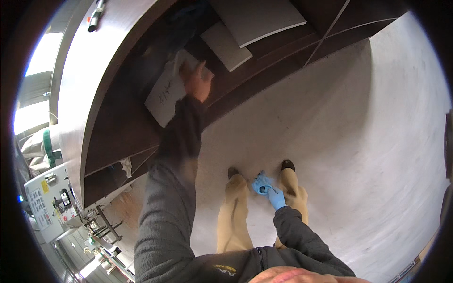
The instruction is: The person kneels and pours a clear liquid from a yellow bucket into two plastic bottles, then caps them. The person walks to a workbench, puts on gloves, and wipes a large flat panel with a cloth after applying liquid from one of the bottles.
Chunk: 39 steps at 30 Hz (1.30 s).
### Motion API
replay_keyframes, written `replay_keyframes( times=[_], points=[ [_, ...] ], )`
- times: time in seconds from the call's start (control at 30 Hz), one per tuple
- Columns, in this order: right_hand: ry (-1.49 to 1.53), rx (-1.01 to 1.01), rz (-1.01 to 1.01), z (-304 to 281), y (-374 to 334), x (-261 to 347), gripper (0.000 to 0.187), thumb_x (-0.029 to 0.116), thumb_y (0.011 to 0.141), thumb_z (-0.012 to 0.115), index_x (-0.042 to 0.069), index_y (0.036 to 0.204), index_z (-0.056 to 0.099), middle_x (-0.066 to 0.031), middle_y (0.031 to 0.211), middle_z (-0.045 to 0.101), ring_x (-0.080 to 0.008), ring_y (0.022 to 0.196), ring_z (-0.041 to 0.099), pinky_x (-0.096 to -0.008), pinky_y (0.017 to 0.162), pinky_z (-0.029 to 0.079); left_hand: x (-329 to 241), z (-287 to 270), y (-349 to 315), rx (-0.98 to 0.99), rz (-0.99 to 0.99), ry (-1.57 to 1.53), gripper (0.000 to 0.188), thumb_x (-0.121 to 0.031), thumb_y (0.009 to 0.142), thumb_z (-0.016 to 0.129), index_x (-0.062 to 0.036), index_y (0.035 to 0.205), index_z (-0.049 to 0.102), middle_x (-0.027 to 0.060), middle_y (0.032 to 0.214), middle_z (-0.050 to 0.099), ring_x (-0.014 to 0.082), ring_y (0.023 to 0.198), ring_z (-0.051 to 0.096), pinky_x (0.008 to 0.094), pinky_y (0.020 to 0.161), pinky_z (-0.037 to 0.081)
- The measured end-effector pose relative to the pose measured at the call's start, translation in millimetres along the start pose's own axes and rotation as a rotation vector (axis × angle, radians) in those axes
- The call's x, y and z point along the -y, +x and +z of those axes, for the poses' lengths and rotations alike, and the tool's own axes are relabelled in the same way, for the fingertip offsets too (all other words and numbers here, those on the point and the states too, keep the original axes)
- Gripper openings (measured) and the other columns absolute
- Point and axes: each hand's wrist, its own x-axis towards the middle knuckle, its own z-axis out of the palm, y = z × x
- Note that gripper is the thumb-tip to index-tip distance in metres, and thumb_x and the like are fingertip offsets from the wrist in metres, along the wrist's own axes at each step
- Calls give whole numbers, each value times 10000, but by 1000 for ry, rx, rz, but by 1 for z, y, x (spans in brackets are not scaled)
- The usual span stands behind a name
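Left hand half curls over white slab just beneath it, whether holding I cannot tell; right hand is closed on blue glove, which could fall if this pinch loosens.

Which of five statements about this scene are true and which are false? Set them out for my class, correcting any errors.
1. The left hand is at a white panel bearing handwriting. True.
2. The left hand wears a blue glove. False: it is bare; the right hand is the gloved one.
3. The right hand holds a crumpled blue item. True.
4. The person's trousers are black. False: the trousers are tan.
5. The sleeves are dark. True.
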Motion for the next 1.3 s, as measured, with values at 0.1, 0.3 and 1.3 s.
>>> replay_keyframes(
  times=[0.1,0.3,1.3],
  points=[
    [-34,-48,-87,12,8,8,235,169,1039,592,-10,1117,723,-26,967,699,-114,831,611,-278,763,507,14,26,82,23,16,67,516,-402,981,704,-194,1446,621,267,1676,239,450,1540,229,608,1225,243],
    [-16,-37,-16,49,14,10,260,172,1048,576,-5,1164,727,-19,999,714,-111,859,622,-290,784,518,62,51,157,159,-69,174,641,-444,961,707,-161,1513,544,204,1700,227,430,1549,239,615,1243,210],
    [429,-196,-439,4,-163,253,332,166,1056,535,-66,1243,682,-105,1146,730,-168,1080,671,-311,979,521,-185,-267,-86,937,-39,-1573,161,93,869,591,-63,850,624,76,973,643,251,938,694,378,876,560]
  ],
)
